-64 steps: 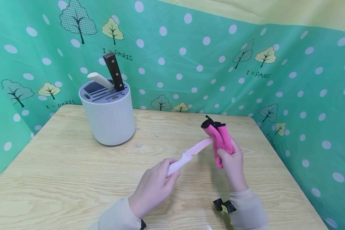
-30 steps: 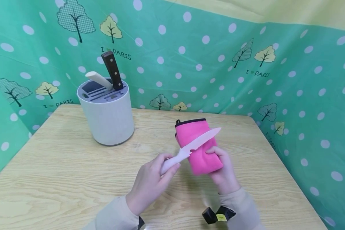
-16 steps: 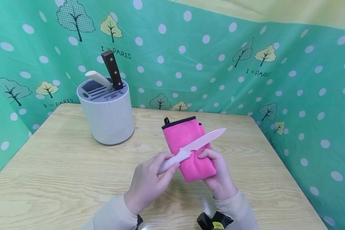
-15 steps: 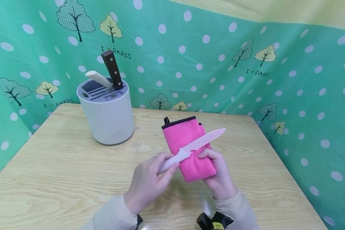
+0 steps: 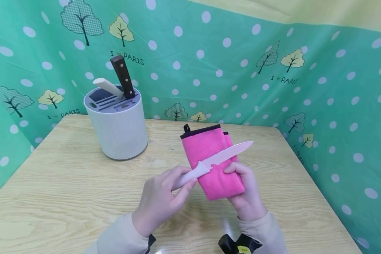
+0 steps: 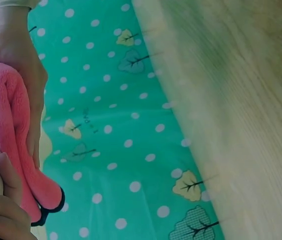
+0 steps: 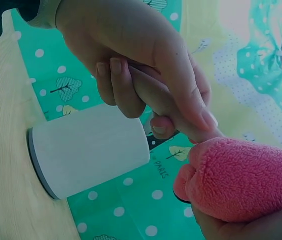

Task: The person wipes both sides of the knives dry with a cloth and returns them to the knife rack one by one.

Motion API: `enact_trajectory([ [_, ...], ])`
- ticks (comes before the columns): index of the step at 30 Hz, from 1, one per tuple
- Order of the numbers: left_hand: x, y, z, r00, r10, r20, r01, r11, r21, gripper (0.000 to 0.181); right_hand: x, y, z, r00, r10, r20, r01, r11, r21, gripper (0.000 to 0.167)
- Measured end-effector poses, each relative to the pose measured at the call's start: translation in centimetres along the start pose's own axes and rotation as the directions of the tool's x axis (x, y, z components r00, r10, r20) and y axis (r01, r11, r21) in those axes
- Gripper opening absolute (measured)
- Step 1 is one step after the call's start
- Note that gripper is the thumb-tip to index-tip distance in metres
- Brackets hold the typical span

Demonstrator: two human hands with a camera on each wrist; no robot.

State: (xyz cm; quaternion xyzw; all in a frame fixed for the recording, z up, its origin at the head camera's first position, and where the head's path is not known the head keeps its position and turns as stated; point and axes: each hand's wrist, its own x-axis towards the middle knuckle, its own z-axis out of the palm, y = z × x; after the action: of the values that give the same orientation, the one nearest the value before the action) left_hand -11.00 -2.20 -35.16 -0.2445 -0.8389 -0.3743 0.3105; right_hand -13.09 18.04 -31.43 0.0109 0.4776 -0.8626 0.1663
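In the head view my left hand (image 5: 163, 197) grips the white handle of a knife (image 5: 223, 155) with a pale, partly serrated blade. The blade slants up to the right across the face of a folded pink cloth (image 5: 206, 144) with black edging and a small black loop. Its tip sticks out past the cloth's right side. My right hand (image 5: 246, 190) holds the cloth from the lower right, thumb on the front, other fingers hidden behind. The right wrist view shows the fuzzy cloth (image 7: 250, 175) close to the handle in my left hand (image 7: 141, 65).
A white round knife block (image 5: 119, 134) stands at the back left of the wooden table (image 5: 66, 187). A dark-handled knife (image 5: 123, 77) and a white handle (image 5: 108, 87) stick up from its slotted top. A green patterned curtain (image 5: 190, 63) hangs behind and at the sides.
Two seconds ago the cloth was folded around the blade's tip end. My right hand has since brought it left and turned its flat face under the blade. Lately both hands moved only slightly.
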Motion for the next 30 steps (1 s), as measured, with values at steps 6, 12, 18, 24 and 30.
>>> enact_trajectory([
  [6, 0.2, -0.3, -0.2, 1.000, 0.012, -0.007, -0.012, 1.000, 0.025, 0.022, 0.1, -0.4, -0.3, 1.000, -0.004, -0.001, 0.004, 0.999, 0.041, 0.064],
  [12, 0.1, -0.7, -0.3, 1.000, 0.012, -0.007, -0.011, 0.998, 0.057, 0.023, 0.1, -0.6, -0.6, 1.000, -0.004, -0.021, 0.004, 0.999, 0.037, 0.062],
  [18, 0.0, -0.8, -0.4, 1.000, 0.003, -0.014, -0.002, 0.998, 0.068, 0.022, 0.1, -1.0, -0.9, 0.999, -0.030, -0.044, 0.033, 0.998, 0.058, 0.060],
  [24, -0.1, -0.9, -0.6, 1.000, -0.029, -0.005, 0.029, 0.997, 0.069, 0.021, 0.1, -1.3, -1.1, 0.997, -0.035, -0.069, 0.040, 0.996, 0.075, 0.049],
  [30, -0.2, -1.1, -0.7, 0.999, -0.049, 0.005, 0.049, 0.997, 0.058, 0.022, -0.1, -1.6, -1.3, 0.991, -0.042, -0.125, 0.053, 0.995, 0.081, 0.046],
])
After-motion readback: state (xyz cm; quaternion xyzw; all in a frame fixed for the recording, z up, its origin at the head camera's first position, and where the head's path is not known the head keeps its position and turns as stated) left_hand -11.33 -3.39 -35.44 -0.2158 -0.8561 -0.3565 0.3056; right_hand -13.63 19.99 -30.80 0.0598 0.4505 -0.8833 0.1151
